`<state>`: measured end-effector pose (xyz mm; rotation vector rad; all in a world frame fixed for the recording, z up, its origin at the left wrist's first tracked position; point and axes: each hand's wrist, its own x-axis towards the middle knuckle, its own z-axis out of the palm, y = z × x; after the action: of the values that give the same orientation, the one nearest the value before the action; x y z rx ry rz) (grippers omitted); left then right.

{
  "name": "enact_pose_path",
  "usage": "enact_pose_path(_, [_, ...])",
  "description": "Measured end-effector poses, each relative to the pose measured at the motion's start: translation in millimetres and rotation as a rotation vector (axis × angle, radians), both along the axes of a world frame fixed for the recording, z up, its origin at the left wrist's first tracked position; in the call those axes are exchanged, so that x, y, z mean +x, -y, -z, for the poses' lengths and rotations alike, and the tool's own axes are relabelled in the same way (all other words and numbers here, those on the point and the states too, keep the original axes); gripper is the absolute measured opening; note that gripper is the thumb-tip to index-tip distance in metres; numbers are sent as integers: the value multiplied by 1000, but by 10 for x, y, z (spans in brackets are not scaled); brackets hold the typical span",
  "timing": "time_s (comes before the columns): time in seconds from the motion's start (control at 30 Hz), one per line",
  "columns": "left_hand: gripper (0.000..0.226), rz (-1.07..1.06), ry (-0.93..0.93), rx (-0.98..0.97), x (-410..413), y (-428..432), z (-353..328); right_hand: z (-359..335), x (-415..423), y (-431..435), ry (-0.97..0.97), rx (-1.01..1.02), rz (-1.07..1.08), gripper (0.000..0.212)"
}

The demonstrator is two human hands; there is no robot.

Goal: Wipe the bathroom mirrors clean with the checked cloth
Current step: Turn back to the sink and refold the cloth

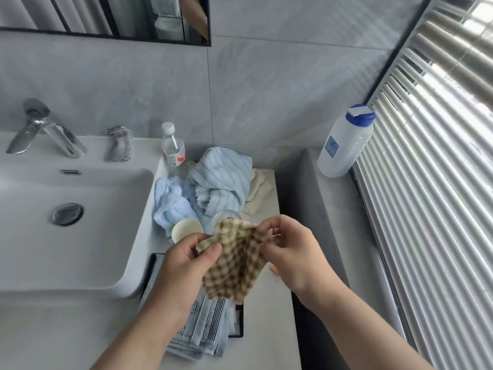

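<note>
A brown-and-cream checked cloth [236, 263] hangs in the air above the counter, low in the middle of the view. My left hand [184, 265] pinches its left top corner between thumb and fingers. My right hand [290, 249] pinches its right top edge. The cloth droops between both hands. The black-framed mirror [112, 17] is on the wall at the top left, only its lower part in view.
A white sink [66, 222] with a chrome tap [45, 132] fills the left. On the counter lie blue striped towels [218, 180], a paper cup [185, 231], a clear glass [226, 217], a small water bottle [172, 146] and folded towels [202, 327]. A large blue-capped bottle [344, 142] stands on the ledge by the blinds [432, 156].
</note>
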<state>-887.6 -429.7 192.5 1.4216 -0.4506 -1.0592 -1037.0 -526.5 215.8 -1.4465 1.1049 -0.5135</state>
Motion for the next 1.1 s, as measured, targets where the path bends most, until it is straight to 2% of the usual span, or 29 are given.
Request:
enact_pose_path(0.1, [21, -28, 32, -4, 40, 2, -9, 5, -68, 52, 74, 78, 51, 39])
enact_pose_path(0.17, [18, -21, 250, 19, 75, -5, 41, 10, -107, 70, 60, 81, 22, 41])
enact_pose_path(0.23, [3, -11, 577, 46, 95, -10, 84, 12, -137, 64, 15, 45, 5, 39])
enact_pose_path(0.27, [7, -8, 693, 49, 92, -9, 87, 0, -149, 54, 0, 25, 3, 37])
enact_pose_path(0.33, [18, -14, 754, -2, 85, -21, 98, -2, -179, 43, -31, -11, -10, 42])
enact_pose_path(0.4, [18, 1, 663, -96, 74, -27, 80, -8, -201, 40, -67, -41, -32, 45])
enact_pose_path(0.47, [19, 69, 488, -187, 66, -33, 50, -18, -195, 44, -68, -58, -50, 42])
enact_pose_path(0.57, [41, 218, 67, -226, 100, -30, -39, -49, -160, 46, -31, -49, -58, 35])
enact_pose_path(0.67, [49, 472, -319, -212, 181, -41, -87, -110, -150, 48, 53, -13, -64, 38])
enact_pose_path(0.77, [52, 589, -477, -231, 231, -14, -66, -174, -137, 44, 149, 32, -108, 32])
enact_pose_path(0.83, [44, 573, -402, -205, 202, 49, -59, -197, -119, 29, 197, 45, -138, 29])
enact_pose_path(0.93, [16, 580, -166, -179, 137, 136, -60, -211, -114, 7, 235, 58, -170, 27])
enact_pose_path(1.03, [11, 613, -26, -206, 113, 172, -66, -224, -129, 9, 227, 26, -185, 28])
enact_pose_path(1.1, [14, 573, 168, -198, 103, 189, -66, -234, -145, 18, 212, -15, -175, 30])
